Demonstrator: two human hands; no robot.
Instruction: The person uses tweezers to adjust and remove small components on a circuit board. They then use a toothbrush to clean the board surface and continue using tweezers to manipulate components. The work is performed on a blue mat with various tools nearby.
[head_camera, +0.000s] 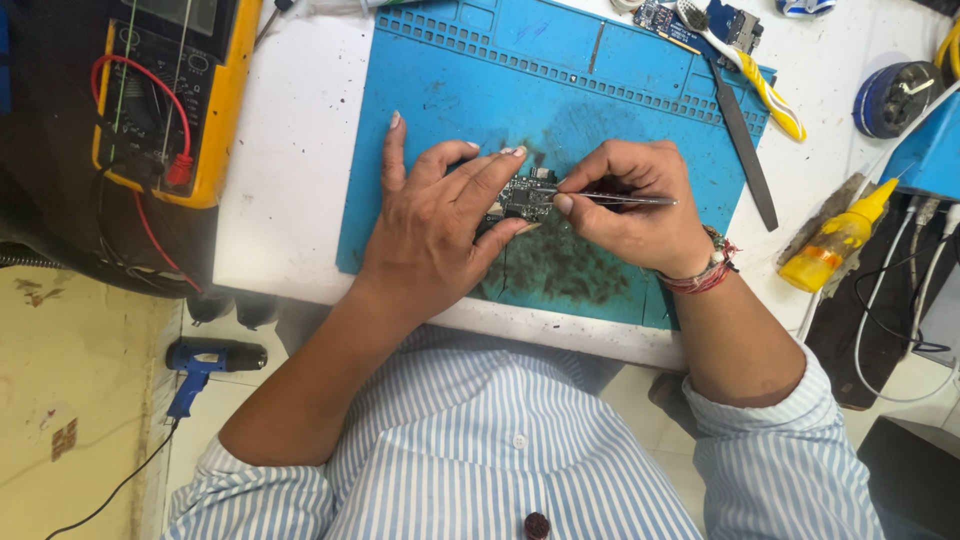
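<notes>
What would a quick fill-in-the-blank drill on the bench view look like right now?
1. The left hand pins a small circuit board onto the ____ work mat.
2. The right hand points metal ____ at the board.
3. The squeeze bottle at the mat's right is ____.
4. The meter at the top left has a ____ casing.

Missing words: blue; tweezers; yellow; yellow

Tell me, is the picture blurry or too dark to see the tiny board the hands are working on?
Head view: bright, even light, soft shadows under the left hand and right hand; the small circuit board is sharp enough, its parts too tiny to read; table edges bend slightly toward the corners; the top-left corner sits darker.
</notes>
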